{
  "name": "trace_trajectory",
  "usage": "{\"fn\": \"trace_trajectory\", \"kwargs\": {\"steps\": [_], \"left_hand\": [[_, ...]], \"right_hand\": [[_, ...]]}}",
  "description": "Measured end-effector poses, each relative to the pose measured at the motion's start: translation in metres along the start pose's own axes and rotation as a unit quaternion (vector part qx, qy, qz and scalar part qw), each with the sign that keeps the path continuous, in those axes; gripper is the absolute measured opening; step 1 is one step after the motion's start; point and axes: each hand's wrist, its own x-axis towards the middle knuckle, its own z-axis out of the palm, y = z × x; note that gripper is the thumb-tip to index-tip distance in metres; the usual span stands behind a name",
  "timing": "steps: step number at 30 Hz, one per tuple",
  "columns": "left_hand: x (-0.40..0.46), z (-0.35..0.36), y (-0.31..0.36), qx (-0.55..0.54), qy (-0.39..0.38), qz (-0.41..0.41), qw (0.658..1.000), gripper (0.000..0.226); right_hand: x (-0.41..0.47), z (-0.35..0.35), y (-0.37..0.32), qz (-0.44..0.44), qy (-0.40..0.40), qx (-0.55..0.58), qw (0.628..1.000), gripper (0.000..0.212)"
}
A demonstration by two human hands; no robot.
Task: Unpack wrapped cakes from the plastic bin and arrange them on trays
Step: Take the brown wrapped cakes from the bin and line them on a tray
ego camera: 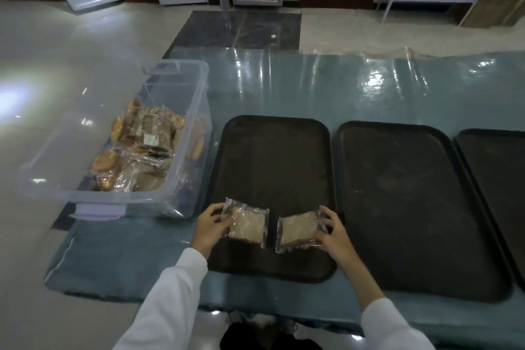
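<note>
- Two wrapped cakes lay side by side at the near end of the left tray (pixel 272 150); many more sat in the clear plastic bin (pixel 181 88) left of it, on the table (pixel 312 88).
- Left hand (pixel 210 226) gripped the left cake (pixel 246 223) by its outer edge, fingers curled over the wrapper.
- Right hand (pixel 332 229) gripped the right cake (pixel 298 229) the same way.
- Judged light, soft, crushable; film looked slick. Best held by the edges or seal flaps, not squeezed at the middle.
- Both forearms reached forward, white sleeves, palms turned inward.
- Middle tray (pixel 412 207) and right tray (pixel 497 173) held nothing.

Dim, glare-streaked, edges warped
</note>
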Motion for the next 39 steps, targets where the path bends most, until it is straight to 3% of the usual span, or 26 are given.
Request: {"fn": "trace_trajectory", "kwargs": {"steps": [6, 10, 14, 18, 23, 30, 39], "left_hand": [[0.005, -0.008, -0.028, 0.028, -0.007, -0.053, 0.998, 0.032], [0.010, -0.012, -0.041, 0.153, 0.024, -0.034, 0.987, 0.034], [0.005, -0.006, -0.041, 0.257, 0.059, -0.021, 0.964, 0.054], [-0.002, 0.004, -0.044, 0.394, 0.063, 0.017, 0.917, 0.063], [-0.007, 0.021, -0.043, 0.534, -0.080, 0.067, 0.839, 0.090], [-0.009, 0.023, -0.055, 0.581, -0.097, 0.066, 0.806, 0.097], [-0.011, 0.022, -0.053, 0.561, -0.096, 0.074, 0.819, 0.093]], "right_hand": [[-0.008, 0.003, 0.030, 0.010, -0.036, -0.035, 0.999, 0.067], [-0.006, -0.003, 0.052, -0.048, 0.013, -0.208, 0.977, 0.069], [-0.005, -0.011, 0.066, -0.121, 0.024, -0.349, 0.929, 0.050], [-0.004, -0.011, 0.069, -0.207, 0.048, -0.432, 0.876, 0.052], [0.009, -0.005, 0.059, -0.226, -0.026, -0.482, 0.846, 0.077], [0.012, -0.009, 0.071, -0.224, -0.056, -0.502, 0.834, 0.083], [0.011, -0.011, 0.059, -0.224, -0.074, -0.483, 0.843, 0.077]]}}
